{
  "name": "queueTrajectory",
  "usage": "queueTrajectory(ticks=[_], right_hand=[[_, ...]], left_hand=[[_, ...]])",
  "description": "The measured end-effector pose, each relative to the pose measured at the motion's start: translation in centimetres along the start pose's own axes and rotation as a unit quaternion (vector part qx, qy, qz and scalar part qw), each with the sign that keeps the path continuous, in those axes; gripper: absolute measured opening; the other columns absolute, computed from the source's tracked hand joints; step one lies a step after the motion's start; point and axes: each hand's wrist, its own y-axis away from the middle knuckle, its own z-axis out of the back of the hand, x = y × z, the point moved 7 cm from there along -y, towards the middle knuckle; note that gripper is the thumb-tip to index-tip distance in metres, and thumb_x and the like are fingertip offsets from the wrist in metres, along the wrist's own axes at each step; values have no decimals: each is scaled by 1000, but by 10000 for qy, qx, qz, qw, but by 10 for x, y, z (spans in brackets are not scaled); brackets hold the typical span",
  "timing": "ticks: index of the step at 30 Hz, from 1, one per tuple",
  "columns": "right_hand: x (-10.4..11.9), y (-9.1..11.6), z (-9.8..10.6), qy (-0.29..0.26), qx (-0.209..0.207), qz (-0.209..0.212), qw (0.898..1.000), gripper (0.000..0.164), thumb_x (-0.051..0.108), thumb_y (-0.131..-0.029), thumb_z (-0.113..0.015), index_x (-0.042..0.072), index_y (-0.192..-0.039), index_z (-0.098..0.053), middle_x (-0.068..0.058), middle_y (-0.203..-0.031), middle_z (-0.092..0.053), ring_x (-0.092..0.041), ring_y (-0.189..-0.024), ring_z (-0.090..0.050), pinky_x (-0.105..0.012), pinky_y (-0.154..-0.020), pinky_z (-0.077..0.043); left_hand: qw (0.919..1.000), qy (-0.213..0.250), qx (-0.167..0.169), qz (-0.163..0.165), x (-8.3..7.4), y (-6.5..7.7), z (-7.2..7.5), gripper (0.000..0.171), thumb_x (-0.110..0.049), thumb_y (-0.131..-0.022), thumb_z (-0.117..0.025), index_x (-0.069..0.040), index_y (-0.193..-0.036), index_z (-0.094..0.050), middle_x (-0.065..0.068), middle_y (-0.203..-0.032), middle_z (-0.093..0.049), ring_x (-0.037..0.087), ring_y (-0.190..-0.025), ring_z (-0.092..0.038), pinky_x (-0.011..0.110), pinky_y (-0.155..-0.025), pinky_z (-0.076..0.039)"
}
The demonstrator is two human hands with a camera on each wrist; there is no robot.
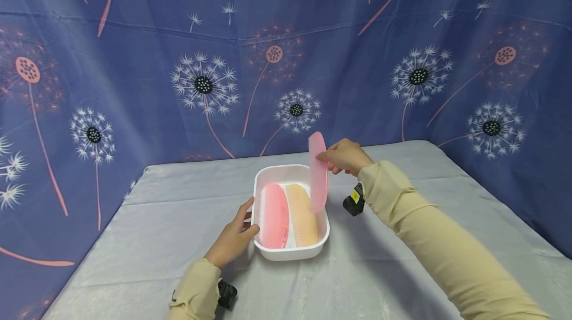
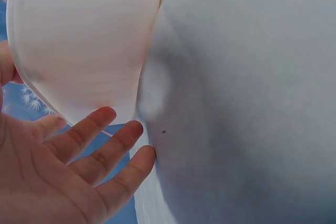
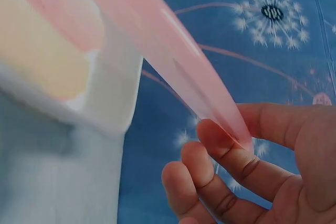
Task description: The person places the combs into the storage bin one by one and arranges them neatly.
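Observation:
My right hand pinches a pink comb near its upper end, thumb on one face and fingers on the other. This comb stands nearly upright over the right side of a white plastic basin, its lower end overlapping the peach-yellow comb in the head view. Inside the basin, another pink comb lies on the left and the peach-yellow comb beside it. My left hand rests at the basin's left side, fingers spread and fairly straight along the outer wall, thumb at the rim.
Pale grey cloth covers the table. Behind it hangs a blue curtain printed with dandelions. A black wrist camera sits below the right wrist, and another black camera is at the left wrist.

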Motion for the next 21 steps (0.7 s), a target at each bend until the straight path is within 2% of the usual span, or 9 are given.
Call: queueTrajectory(ticks=[7,14,21], right_hand=[[18,0,-26,-168,200,136,9996,38,33,-96,-64,3,-119,-72,-5,-84,-62,-20,-75,-59,-27,-58,-36],[28,-6,-57,-293,371,121,9988,28,31,-94,-67,4,-100,-73,-5,-83,-64,-16,-68,-60,-27,-58,-37],[29,-15,-87,-209,479,-89,9986,23,30,-92,-68,6,-92,-69,-6,-83,-68,-16,-63,-61,-29,-57,-41]], left_hand=[[10000,7,-9,-26,0,0,0,73,-15,-95,-53,-9,-162,-25,28,-146,-49,41,-126,-56,60,-107,-40],[10000,22,-1,-38,1,0,0,73,-15,-94,-53,-8,-161,-25,28,-146,-49,40,-126,-56,60,-106,-41],[10000,-39,-24,-27,1,0,1,72,-16,-95,-53,-8,-161,-25,27,-145,-50,41,-126,-56,61,-106,-41]])
